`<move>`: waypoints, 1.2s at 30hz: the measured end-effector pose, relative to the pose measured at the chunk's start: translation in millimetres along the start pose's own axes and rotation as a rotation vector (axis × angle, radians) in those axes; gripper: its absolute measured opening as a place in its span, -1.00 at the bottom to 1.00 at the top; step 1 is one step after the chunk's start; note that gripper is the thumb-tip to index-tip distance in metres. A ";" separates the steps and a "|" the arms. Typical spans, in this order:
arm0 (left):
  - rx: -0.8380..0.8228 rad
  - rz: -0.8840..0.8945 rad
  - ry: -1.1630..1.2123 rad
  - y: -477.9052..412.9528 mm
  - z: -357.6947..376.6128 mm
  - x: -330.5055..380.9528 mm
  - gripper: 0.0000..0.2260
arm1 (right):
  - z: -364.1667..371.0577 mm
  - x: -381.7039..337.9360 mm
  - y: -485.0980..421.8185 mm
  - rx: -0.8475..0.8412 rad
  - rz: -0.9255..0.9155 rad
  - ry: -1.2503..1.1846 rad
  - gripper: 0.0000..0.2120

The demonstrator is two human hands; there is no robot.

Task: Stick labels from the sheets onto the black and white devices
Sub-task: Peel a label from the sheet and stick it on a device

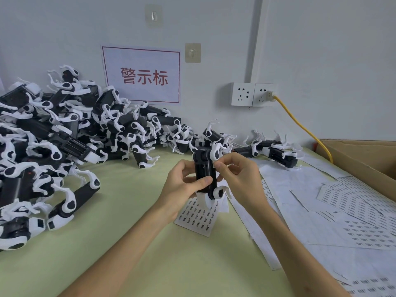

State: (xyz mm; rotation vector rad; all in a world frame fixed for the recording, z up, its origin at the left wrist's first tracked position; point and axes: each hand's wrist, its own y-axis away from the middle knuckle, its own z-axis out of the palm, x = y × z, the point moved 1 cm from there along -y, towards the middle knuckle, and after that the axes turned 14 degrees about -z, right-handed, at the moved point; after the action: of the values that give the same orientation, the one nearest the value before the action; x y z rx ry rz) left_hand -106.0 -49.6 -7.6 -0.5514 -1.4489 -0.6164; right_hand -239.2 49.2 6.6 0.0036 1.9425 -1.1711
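Item 1. White paper sheet of small black-printed labels (198,217): flat, directly beneath the hands.
Item 2. Black-and-white plastic device (203,168): long axis upright, gripped by left hand (186,185).
Item 3. Right hand (237,176): pinches small white label (214,164) against the device's upper right edge.
Item 4. Heap of like devices (64,136): far left.

We look across a table (128,243) covered in pale green to a white wall (321,50) bearing a red-bordered paper sign (141,76), two adhesive hooks (192,52), a vertical conduit (255,39) and twin sockets (252,94). A yellow cable (300,123) runs down behind a cardboard box (364,155) at right.
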 end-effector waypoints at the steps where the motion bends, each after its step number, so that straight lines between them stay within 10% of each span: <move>1: 0.000 -0.001 -0.004 0.1 0.0 0.0 -0.71 | -0.2 -0.3 0.1 0.001 -0.001 0.002 -0.86; 36: -0.120 -0.002 -0.001 -0.9 -1.5 -2.0 -0.67 | -3.1 2.3 -2.7 -0.052 0.253 -0.363 -0.78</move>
State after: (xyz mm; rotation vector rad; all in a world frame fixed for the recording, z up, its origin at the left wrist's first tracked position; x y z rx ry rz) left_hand -105.5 -51.1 -9.7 -0.6437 -1.4198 -0.7081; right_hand -243.8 49.1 7.6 0.0080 1.5991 -0.8851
